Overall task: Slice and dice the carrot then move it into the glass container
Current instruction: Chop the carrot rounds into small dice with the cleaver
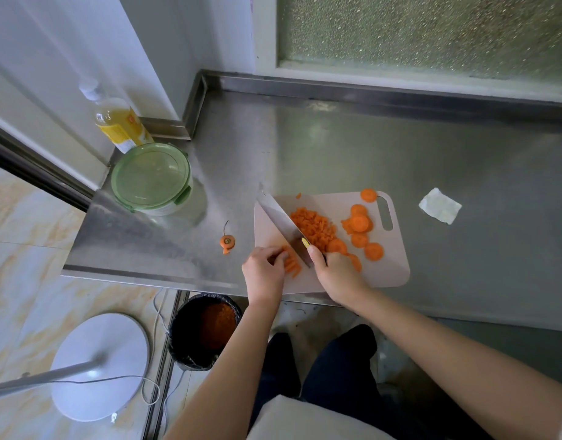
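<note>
A pale cutting board (390, 274) lies on the steel counter. On it sit a heap of diced carrot (313, 225) and several round carrot slices (360, 223) to the right. My left hand (265, 268) holds a small bunch of carrot strips (292, 265) at the board's near left corner. My right hand (335, 274) grips the handle of a cleaver (281, 219), whose blade lies right beside the strips. The glass container (151, 179), closed with a green clip lid, stands at the counter's left end.
A carrot top (227, 241) lies on the counter (336, 147) left of the board. A yellow bottle (120, 122) stands behind the container. A folded paper towel (440, 205) lies right of the board. Below the counter edge stand a black bin (206, 331) and a white fan base (100, 366).
</note>
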A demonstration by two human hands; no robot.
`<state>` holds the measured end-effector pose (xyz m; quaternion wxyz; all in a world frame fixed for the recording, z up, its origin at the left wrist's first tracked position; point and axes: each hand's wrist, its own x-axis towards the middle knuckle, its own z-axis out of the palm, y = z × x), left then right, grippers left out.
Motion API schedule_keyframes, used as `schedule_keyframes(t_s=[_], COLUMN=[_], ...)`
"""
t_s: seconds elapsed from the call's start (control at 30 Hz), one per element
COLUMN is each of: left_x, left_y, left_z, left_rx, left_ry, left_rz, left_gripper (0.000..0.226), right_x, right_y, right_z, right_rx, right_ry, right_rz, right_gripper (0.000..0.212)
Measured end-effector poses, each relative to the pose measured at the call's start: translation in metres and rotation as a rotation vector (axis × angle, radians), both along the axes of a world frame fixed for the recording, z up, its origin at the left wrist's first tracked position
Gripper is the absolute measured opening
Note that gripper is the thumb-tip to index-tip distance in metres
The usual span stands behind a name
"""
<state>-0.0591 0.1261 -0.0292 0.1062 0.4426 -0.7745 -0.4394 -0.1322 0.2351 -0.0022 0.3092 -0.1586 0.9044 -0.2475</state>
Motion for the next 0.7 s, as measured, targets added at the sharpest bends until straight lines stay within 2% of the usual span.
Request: schedule_keyframes(t_s=[0.2, 0.43, 0.7], left_x=[0.002, 0.005, 0.005], left_y=[0.000, 0.001, 0.001], left_z=[0.000, 0.000, -0.001], left_rx=[0.008, 0.032, 0.016], left_ry=[0.018, 0.014, -0.004], left_rz=[0.001, 0.028, 0.025], left_gripper=[0.020, 0.017, 0.012], right_x=[0.001, 0.009, 0.017], right_y=[0.002, 0.010, 0.011], right_z=[0.008, 0.010, 0.012], right_rx=[-0.026, -0.105, -0.042], right_ry=[-0.013, -0.059, -0.033], right_rz=[0.002, 0.013, 0.050], right_gripper=[0.057, 0.057, 0.060])
